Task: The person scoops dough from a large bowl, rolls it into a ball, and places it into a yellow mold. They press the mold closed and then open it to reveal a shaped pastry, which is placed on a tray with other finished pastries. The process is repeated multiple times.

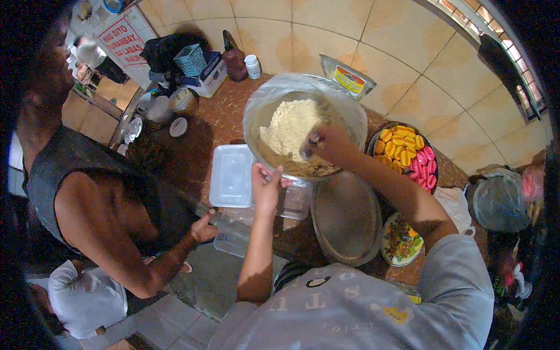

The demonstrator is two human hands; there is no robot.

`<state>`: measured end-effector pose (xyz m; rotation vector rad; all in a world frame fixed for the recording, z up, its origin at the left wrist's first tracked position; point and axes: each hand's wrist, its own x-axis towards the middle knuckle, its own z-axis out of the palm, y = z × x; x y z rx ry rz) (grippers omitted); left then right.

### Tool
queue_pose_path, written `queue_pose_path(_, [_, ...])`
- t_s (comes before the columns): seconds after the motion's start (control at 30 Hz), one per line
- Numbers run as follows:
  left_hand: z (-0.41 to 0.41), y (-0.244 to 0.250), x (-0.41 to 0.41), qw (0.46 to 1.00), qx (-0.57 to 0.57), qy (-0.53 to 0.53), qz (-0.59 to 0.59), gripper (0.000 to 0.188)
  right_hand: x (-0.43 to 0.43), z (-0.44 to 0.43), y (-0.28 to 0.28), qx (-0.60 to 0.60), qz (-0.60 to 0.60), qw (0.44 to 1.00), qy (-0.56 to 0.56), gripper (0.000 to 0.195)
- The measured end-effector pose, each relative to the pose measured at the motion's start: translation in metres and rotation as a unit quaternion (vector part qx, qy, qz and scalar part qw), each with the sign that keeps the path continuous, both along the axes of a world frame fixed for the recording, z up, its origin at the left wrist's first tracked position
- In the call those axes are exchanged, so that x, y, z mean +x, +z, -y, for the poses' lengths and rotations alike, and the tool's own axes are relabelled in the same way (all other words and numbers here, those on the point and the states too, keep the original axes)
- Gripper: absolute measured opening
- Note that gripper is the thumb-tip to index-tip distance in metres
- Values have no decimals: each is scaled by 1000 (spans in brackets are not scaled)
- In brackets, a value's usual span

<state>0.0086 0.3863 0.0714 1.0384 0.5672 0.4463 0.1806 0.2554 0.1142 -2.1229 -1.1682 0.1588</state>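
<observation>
A large metal bowl (302, 178), its rim partly covered by clear plastic film (262, 94), holds a mound of pale yellow powder (291, 122) with browner, crumbly powder at its edge. My left hand (266, 181) grips the near rim, thumb on top. Inside the bowl, my right hand (328, 142) is closed around what looks like a metal spoon (306, 151), pressed into the powder; blur hides its shape. Under and beside my left hand are a white translucent plastic lid or box (232, 175) and a clear plastic container (294, 201).
An oval metal tray (348, 218) lies near my body. Right of the bowl, a round container holds yellow and pink wrapped pieces (400, 146); below is a patterned plate (402, 245). Another person's hand (203, 226) rests at the counter's left edge. A foil pouch (350, 78) leans against the wall.
</observation>
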Motion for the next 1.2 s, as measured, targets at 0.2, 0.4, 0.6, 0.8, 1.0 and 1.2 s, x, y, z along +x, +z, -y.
queue_pose_path(0.2, [4, 2, 1, 1000, -10, 9, 21, 26, 6, 12, -11, -94, -55, 989, 99, 12])
queue_pose_path(0.4, [3, -2, 0, 1000, -11, 12, 25, 26, 13, 11, 1, -200, -108, 957, 182, 16])
queue_pose_path(0.6, [5, -4, 3, 999, -9, 5, 34, 26, 66, 5, -53, 30, -350, 920, 172, 29])
queue_pose_path(0.8, [3, 2, 0, 1000, -3, 3, 22, 24, 38, -14, 6, 70, -710, 682, 160, 38])
queue_pose_path(1.0, [4, -4, 0, 1000, 9, 16, 24, 22, 43, -17, -4, 112, -506, 825, 223, 37])
queue_pose_path(1.2, [6, -3, 2, 999, 0, 21, 29, 23, 36, -22, -47, 123, -184, 965, -137, 35])
